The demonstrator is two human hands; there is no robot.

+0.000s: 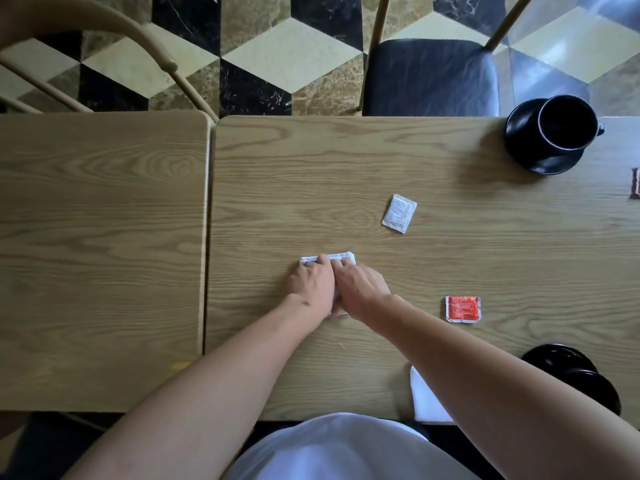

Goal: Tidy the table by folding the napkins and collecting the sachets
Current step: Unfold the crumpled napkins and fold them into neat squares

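A folded white napkin (341, 257) lies on the wooden table (346, 174), mostly hidden under both hands. My left hand (311, 284) and my right hand (360, 287) lie side by side on top of it, fingers pressing its far edge. A white sachet (399, 213) lies beyond the hands to the right. To the right of my right wrist lies a red sachet (462, 308). A second white napkin (427, 398) lies folded at the near edge, partly under my right forearm.
A black cup on a black saucer (550, 133) stands at the far right. Another black dish (571, 375) sits near right, behind my forearm. A red item (636, 183) is cut off at the right edge. A second table (100, 258) adjoins on the left; chairs stand beyond.
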